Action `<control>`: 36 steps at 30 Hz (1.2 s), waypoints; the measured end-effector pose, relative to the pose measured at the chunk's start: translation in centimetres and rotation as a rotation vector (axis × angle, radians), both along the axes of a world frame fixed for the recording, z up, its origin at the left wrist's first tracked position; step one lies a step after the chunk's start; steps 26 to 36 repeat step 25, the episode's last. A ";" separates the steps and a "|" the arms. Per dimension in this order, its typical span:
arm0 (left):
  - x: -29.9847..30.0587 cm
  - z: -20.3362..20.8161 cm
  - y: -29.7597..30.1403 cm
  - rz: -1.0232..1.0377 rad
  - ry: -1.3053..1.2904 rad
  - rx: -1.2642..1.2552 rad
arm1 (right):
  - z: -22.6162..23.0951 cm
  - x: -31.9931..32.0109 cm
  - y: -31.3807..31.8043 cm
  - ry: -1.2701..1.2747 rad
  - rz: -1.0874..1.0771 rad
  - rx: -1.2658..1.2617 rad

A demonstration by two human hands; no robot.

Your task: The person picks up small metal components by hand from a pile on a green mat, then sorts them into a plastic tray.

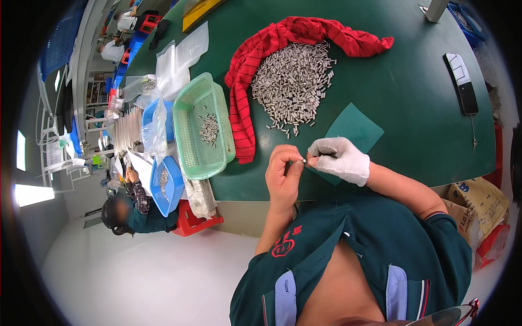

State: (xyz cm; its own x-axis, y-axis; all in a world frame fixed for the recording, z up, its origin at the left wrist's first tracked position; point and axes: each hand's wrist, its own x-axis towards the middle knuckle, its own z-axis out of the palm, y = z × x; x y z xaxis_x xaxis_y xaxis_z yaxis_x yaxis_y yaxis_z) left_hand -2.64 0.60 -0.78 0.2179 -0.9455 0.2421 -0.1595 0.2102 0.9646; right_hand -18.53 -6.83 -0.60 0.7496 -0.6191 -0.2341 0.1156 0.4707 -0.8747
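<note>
My bare left hand (284,176) is closed in a pinch at the near side of the green table. Between its thumb and forefinger shows the end of a small metal pin (304,161). Close against it, my right hand (342,161), in a white glove that leaves some fingertips bare, is pinched too; what its fingers hold is hidden. Beyond both hands lies a large heap of short silvery metal pins (293,81). A red checked cloth (243,117) curves round the heap's left and far sides. Partly under my right hand is a green sheet (356,129).
Left of the cloth stands a light green basket (185,157) with some pins inside. Blue trays (173,187) and clear plastic bags (174,68) lie farther left, near a seated co-worker (138,212). A phone (462,87) rests at the right; a yellow bin (198,12) is at the far edge.
</note>
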 end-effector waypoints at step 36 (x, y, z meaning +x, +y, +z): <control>1.8 2.1 -0.5 0.151 -0.473 -0.100 | -0.7 0.0 -0.3 0.024 0.025 -0.111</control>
